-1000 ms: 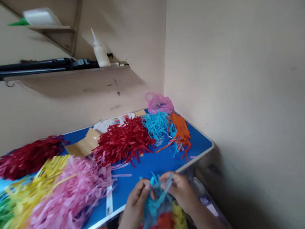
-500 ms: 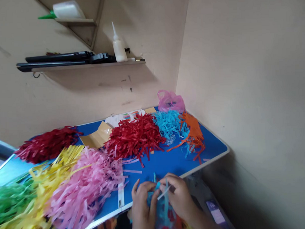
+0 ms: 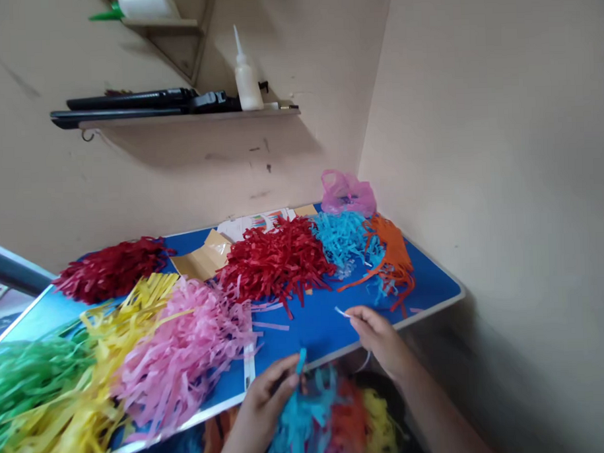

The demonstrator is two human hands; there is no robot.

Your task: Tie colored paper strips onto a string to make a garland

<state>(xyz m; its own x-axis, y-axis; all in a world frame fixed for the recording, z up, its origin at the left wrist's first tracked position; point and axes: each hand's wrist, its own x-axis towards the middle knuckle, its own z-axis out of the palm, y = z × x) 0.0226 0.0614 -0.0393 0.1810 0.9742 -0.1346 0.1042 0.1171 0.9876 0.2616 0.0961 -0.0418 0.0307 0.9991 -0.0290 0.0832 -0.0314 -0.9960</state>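
Between the thumb and fingers of my left hand (image 3: 268, 394) is the top of a light blue paper fringe tassel (image 3: 295, 418), whose strips hang down below the table edge. Red, orange and yellow fringe (image 3: 375, 415) hangs beside it, partly blurred. My right hand (image 3: 380, 336), farther right over the table's front edge, pinches a thin white strip (image 3: 341, 312). One end of the strip pokes out past the fingertips, and a pale length trails below the hand. The two hands are apart.
On the blue table (image 3: 325, 325) lie fringe piles: red (image 3: 278, 260), dark red (image 3: 112, 269), pink (image 3: 187, 349), yellow (image 3: 108, 339), green (image 3: 34, 374), light blue (image 3: 342, 235) and orange (image 3: 392, 246). A pink plastic bag (image 3: 348, 193) sits in the corner. Above, a wall shelf (image 3: 179, 118) carries a glue bottle (image 3: 248, 83).
My hands, close together at the blue fringe before, have moved apart. The right one has gone up and right with the white strip; the left has dropped slightly left, keeping the blue fringe.
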